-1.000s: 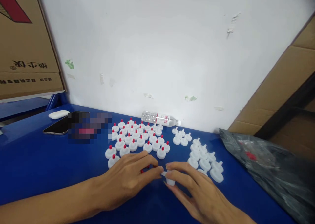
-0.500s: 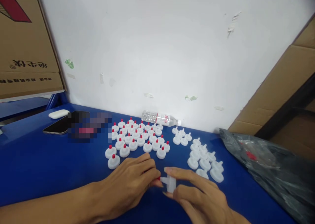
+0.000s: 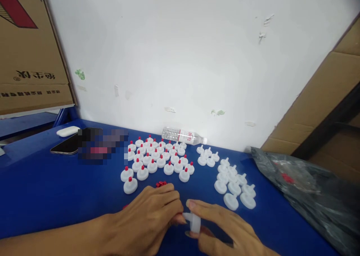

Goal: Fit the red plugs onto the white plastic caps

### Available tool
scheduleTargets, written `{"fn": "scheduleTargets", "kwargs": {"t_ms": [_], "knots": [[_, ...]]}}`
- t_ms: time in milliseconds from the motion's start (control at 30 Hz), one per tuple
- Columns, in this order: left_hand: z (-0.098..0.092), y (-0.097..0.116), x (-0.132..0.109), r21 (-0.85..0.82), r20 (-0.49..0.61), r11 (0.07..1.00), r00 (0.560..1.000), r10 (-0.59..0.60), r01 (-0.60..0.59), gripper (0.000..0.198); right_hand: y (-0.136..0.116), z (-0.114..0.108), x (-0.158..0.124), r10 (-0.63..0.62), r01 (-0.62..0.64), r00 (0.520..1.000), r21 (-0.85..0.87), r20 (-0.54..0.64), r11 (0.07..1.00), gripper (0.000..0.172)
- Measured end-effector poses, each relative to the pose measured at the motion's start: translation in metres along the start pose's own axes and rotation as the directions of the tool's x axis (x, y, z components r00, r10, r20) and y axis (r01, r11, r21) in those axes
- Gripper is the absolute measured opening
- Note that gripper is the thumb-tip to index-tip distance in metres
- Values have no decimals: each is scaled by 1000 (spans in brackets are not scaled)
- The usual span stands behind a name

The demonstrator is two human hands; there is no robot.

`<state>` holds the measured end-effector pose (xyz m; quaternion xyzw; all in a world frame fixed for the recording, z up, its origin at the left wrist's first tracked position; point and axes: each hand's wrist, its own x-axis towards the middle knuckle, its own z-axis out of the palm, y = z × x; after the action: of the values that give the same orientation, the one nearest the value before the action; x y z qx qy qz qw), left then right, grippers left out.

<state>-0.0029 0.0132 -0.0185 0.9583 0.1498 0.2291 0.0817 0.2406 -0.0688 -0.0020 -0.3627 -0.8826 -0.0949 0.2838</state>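
My right hand [image 3: 227,226] grips a translucent white nozzle cap [image 3: 195,223] by its round base, thumb and fingers on opposite sides. The cap lies sideways, its spout pointing left into the closed fingers of my left hand [image 3: 154,213]. Those fingers pinch the spout's end, where the small red tip is now hidden. Just beyond my left hand is a little pile of loose red tips [image 3: 161,184]. Further back stand several white nozzle caps with red tips [image 3: 152,166]. To the right are several nozzle caps without red tips [image 3: 234,187].
A clear plastic bottle [image 3: 171,134] lies against the white wall. On the left are a phone [image 3: 66,143] and a white oval case [image 3: 68,131]. A dark plastic bag [image 3: 303,199] covers the right side of the blue table [image 3: 84,188]. Cardboard [image 3: 30,53] stands at the left.
Both hands have shifted slightly down with the nozzle cap. The loose red tips now show behind my left hand. The red tip at the spout has gone out of sight between my fingers.
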Motion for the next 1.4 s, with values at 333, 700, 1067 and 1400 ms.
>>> {"fn": "scheduleTargets", "kwargs": {"t_ms": [333,700,1067,1400], "knots": [[-3,7,2,-62,66,996,996,-66,70,18,1,22,-18,4,-9,997,-66,-75,998,40],[-9,0,16,166,-197,985,977,85,-53,15,0,21,18,-112,94,981,-114,-159,989,13],[-14,-33,20,190,-70,961,979,-192,201,22,9,17,16,-4,-11,989,-98,-151,995,14],[-10,-42,19,159,-48,971,984,-175,180,39,11,15,18,-7,4,996,-40,-92,999,15]]}}
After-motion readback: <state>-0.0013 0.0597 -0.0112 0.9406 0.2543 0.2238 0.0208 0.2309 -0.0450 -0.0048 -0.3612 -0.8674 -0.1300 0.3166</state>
